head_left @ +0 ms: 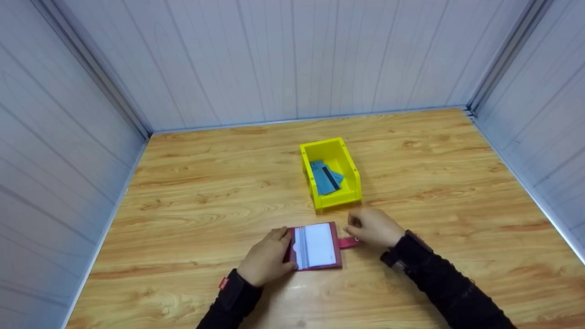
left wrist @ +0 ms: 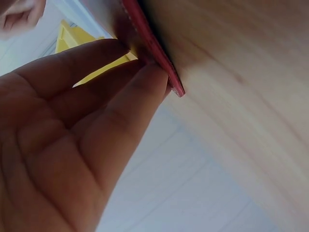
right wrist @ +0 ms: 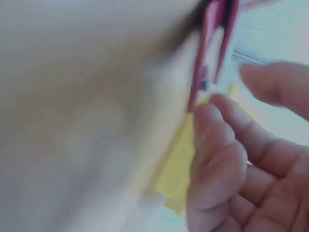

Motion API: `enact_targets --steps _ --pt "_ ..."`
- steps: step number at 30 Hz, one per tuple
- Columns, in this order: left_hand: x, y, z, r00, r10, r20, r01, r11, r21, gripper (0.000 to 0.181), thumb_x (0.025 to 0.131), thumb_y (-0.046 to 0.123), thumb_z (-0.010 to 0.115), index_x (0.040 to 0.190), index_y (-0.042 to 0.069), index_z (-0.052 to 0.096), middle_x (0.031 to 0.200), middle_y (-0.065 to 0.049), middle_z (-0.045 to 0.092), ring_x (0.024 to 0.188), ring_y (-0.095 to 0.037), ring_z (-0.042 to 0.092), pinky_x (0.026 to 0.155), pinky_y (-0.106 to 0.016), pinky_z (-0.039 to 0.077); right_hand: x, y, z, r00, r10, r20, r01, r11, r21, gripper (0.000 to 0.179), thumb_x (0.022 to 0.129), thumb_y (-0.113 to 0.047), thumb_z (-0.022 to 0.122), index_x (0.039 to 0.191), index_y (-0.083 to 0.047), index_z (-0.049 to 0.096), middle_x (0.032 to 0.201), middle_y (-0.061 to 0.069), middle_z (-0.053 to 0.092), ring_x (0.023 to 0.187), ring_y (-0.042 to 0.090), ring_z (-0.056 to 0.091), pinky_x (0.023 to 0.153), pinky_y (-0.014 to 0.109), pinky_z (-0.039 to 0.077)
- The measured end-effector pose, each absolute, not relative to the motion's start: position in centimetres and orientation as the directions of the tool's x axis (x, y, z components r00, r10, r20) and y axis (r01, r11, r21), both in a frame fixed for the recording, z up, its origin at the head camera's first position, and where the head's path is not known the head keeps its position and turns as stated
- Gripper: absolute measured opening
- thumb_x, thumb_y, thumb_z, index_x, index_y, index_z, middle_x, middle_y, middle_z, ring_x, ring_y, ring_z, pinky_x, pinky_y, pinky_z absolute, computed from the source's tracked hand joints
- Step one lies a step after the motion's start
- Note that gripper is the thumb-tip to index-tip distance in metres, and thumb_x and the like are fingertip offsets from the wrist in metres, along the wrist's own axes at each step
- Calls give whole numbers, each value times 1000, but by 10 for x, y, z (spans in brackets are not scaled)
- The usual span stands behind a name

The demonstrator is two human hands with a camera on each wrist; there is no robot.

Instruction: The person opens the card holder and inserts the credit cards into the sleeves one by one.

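Note:
A small red card holder [head_left: 339, 260] lies spread on the table, its clear sleeves and a white page showing. At its left cover, my left hand [head_left: 267, 258] holds the edge with thumb and fingers; the left wrist view shows the fingertips against the red edge [left wrist: 157, 50]. A red strap [head_left: 348, 242] with a metal snap sticks out to the right. My right hand [head_left: 377, 227] is over the strap's end, fingers bent and the thumb apart from them. In the right wrist view the fingertips are close to the strap [right wrist: 197, 82]; blur hides whether they touch.
A yellow bin [head_left: 338, 201] stands just beyond the card holder, with several blue cards [head_left: 324, 178] lying in it. The wood-grain table [head_left: 205, 183] is bounded by white panel walls [head_left: 274, 59] at the back and both sides.

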State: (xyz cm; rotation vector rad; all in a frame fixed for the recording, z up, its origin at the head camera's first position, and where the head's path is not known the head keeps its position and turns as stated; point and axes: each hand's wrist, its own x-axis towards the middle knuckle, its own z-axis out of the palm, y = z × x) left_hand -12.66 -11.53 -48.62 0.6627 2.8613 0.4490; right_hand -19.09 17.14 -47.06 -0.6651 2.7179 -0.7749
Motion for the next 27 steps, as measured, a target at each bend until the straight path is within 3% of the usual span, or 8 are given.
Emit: enact_targets --steps 6,14,21,27 --pt "-126 -114 -487 -888 456 -68 411 851 328 78 80 34 78 136 -11 50 145 -28 46 135 -42 45 113 -48 37 -204 167 -444 -925 -372 -75 -261 767 -586 20 92 -31 66 94 -11 69 85 2 65 74 16 57 68 31 49" --pt "-126 -114 -487 -889 453 -63 410 850 332 78 79 33 77 137 -11 49 144 -28 46 135 -41 45 113 -48 37 -226 158 -423 -945 -323 -49 -234 774 -589 40 93 -33 64 119 -3 64 109 13 67 93 25 62 80 39 54" --pt "-126 -115 -488 -886 459 -58 415 843 341 79 78 31 78 137 -12 48 144 -30 46 134 -42 45 112 -49 38 -251 140 -415 -960 -270 -79 -178 801 -572 52 95 -37 61 133 -3 56 127 19 62 109 32 62 94 46 52" --pt "-128 -115 -489 -885 465 -38 427 840 335 79 78 32 79 136 -12 49 142 -29 48 132 -41 48 111 -47 39 -270 124 -421 -948 -297 -113 -209 851 -482 58 95 -38 60 138 1 51 134 21 60 122 33 58 102 48 48"
